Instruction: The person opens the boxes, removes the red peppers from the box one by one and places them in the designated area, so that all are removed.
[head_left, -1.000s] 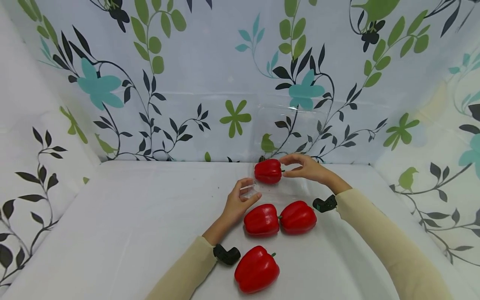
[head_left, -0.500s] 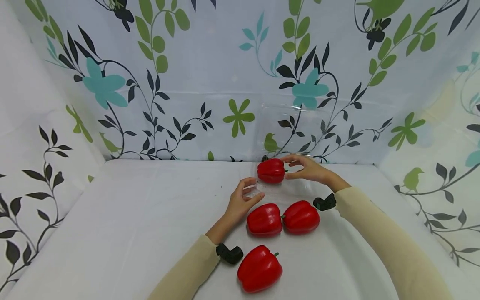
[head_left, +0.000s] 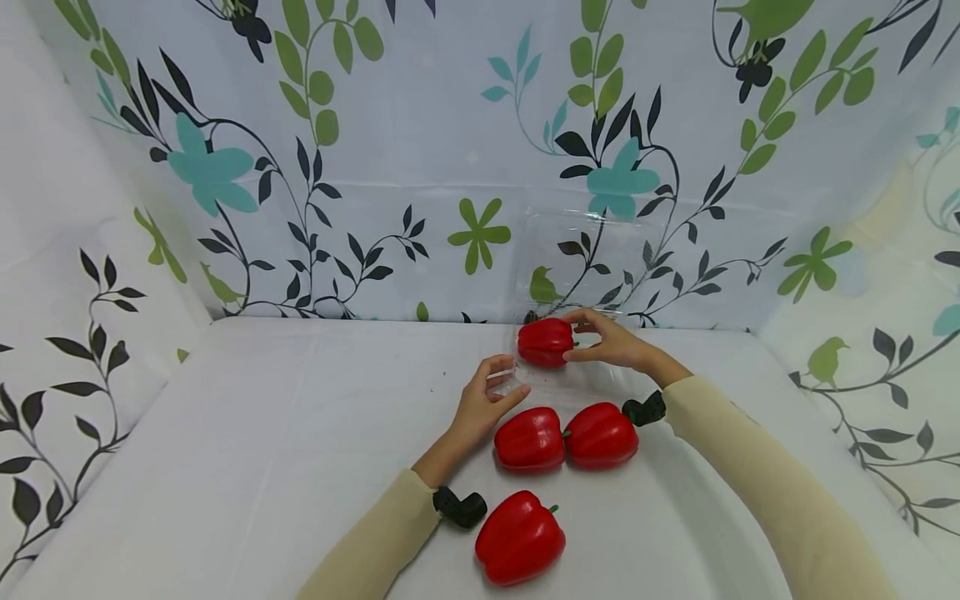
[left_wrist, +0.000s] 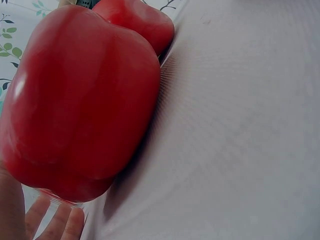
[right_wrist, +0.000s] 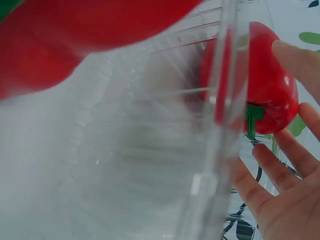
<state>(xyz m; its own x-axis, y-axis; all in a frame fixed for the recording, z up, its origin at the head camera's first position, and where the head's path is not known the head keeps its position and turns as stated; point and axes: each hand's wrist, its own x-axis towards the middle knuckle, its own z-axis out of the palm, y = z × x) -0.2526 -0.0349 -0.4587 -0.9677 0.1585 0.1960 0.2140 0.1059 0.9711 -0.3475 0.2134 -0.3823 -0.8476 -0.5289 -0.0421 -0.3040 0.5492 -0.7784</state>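
A clear plastic clamshell box (head_left: 585, 382) stands at the back of the table, its lid raised against the patterned cloth. My left hand (head_left: 482, 406) holds the box's near left corner, thumb in front and fingers beyond. Inside the box a red bell pepper (head_left: 546, 342) lies on its side, green stem to the right. My right hand (head_left: 613, 343) grips its stem end, thumb on the near side and fingers on the far side. The right wrist view shows that pepper (right_wrist: 272, 80) behind the clear wall, the fingers (right_wrist: 295, 150) near its stem.
Two red bell peppers, the left one (head_left: 529, 440) and the right one (head_left: 602, 436), lie side by side in front of the box. Another bell pepper (head_left: 520, 538) is nearer, beside my left forearm. Leaf-patterned cloth (head_left: 405, 125) hangs behind the white table (head_left: 315, 433).
My right thumb has come onto the pepper in the box, and the right hand and forearm have shifted slightly left. My left hand stays at the box corner. The whole view has shifted a little.
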